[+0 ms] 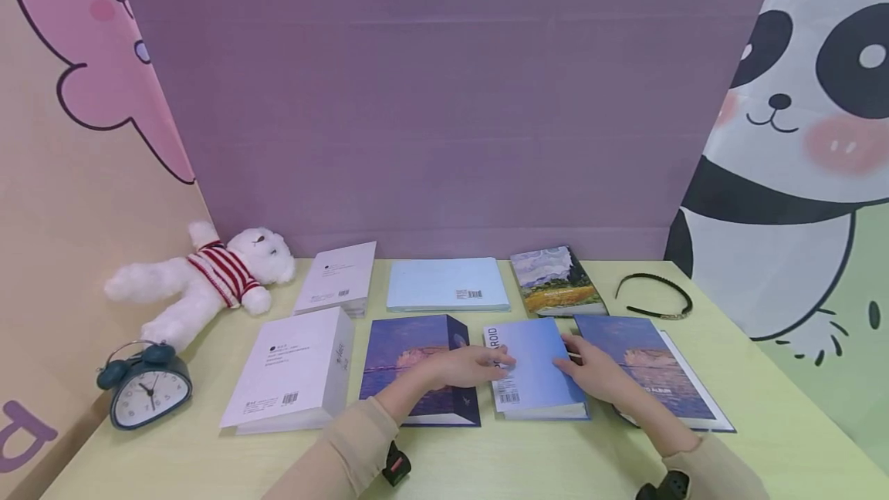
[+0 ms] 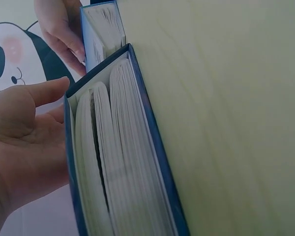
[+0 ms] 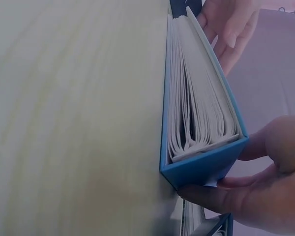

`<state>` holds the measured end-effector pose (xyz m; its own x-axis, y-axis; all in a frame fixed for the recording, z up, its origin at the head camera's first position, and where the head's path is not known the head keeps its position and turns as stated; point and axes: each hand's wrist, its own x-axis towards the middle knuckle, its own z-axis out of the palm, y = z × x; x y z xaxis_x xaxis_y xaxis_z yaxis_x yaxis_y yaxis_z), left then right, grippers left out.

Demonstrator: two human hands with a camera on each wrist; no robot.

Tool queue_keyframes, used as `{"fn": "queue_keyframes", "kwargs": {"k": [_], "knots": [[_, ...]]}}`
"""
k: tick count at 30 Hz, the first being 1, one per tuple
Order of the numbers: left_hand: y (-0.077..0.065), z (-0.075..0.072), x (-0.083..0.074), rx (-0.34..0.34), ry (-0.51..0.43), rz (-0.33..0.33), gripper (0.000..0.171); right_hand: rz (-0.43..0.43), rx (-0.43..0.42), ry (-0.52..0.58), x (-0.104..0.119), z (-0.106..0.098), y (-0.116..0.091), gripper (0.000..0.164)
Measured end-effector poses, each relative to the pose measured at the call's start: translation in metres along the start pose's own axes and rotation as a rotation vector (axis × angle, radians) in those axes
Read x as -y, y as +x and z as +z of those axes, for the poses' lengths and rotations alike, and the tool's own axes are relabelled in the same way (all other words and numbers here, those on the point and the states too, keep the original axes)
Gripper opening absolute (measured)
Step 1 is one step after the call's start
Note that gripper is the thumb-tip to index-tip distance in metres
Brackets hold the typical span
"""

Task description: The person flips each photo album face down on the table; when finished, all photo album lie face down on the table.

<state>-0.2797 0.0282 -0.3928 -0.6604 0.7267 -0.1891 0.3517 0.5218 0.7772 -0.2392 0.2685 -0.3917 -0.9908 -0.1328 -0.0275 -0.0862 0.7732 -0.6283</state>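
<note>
A light-blue photo album (image 1: pixel 535 369) with "ROID" lettering lies on the table, its page ends facing me. My right hand (image 1: pixel 593 369) grips its right side: the thumb lies over the cover and other fingers reach down the spine (image 3: pixel 206 164). My left hand (image 1: pixel 465 367) reaches in from the left with extended fingers, the tips over the blue album's left edge. Under that hand is a dark-blue album with a painted seascape (image 1: pixel 396 346); the left thumb (image 2: pixel 51 92) is near its upper spine corner. Another seascape album (image 1: pixel 656 365) lies beneath the right forearm.
Two white albums, one near (image 1: pixel 288 361) and one far (image 1: pixel 336 276), lie on the left. Behind are a pale-blue album (image 1: pixel 444 282) and a landscape-covered book (image 1: pixel 556 280). An alarm clock (image 1: pixel 149 388), a white plush bear (image 1: pixel 222 272) and a black headband (image 1: pixel 684 295) flank them.
</note>
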Motion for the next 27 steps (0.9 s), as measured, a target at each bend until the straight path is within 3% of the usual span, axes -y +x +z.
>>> {"fn": "queue_keyframes", "kwargs": {"k": [12, 19, 27], "knots": [[0.003, 0.001, 0.0, 0.016, -0.006, 0.013, 0.037, -0.034, -0.008, -0.05, -0.002, -0.002, -0.001, 0.059], [0.003, 0.004, -0.005, -0.057, 0.083, 0.013, 0.039, -0.086, -0.046, -0.136, 0.0, -0.01, -0.004, 0.057], [0.009, 0.008, -0.011, -0.195, 0.064, 0.035, 0.037, -0.155, -0.127, -0.068, -0.007, -0.018, -0.004, 0.047]]}}
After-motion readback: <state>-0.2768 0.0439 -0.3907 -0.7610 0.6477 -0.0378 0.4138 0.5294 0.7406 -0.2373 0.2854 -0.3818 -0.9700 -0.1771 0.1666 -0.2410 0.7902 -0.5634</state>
